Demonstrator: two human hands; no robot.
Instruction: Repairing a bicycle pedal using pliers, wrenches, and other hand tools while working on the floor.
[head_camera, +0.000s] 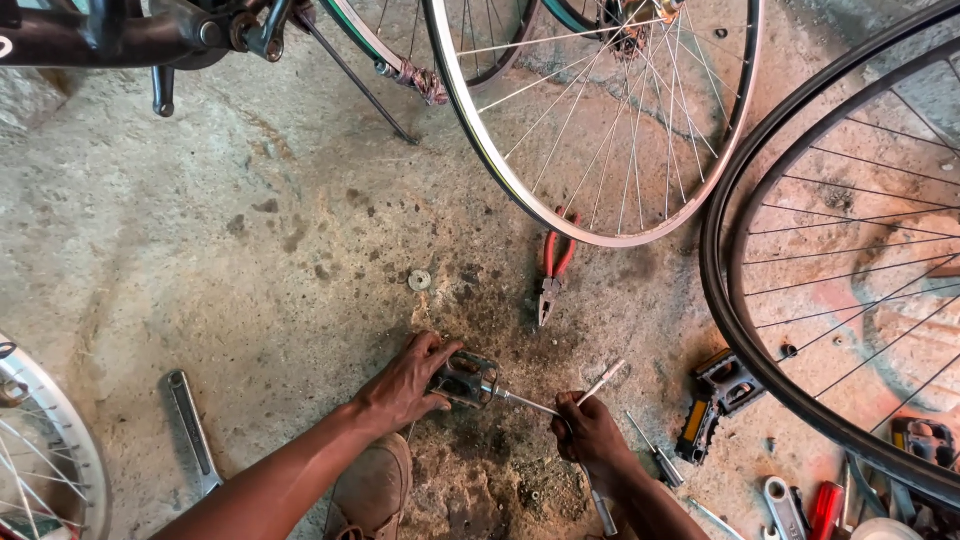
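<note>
Two hands: left hand (405, 385) fingers clamped on pedal (466, 380), right hand (590, 435) clamped on thin tool (600, 383); one pliers (555, 268).

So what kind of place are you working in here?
Probably a bicycle repair shop floor: bare spoked rim and tyred wheel on stained concrete, red-handled pliers, spare pedal.

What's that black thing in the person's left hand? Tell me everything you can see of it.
It is a bicycle pedal, a dark open cage frame with a silvery axle sticking out to the right. It lies on its side just above the stained concrete floor. The left hand grips its body; the right hand holds a slim tool at the axle's tip.
</note>
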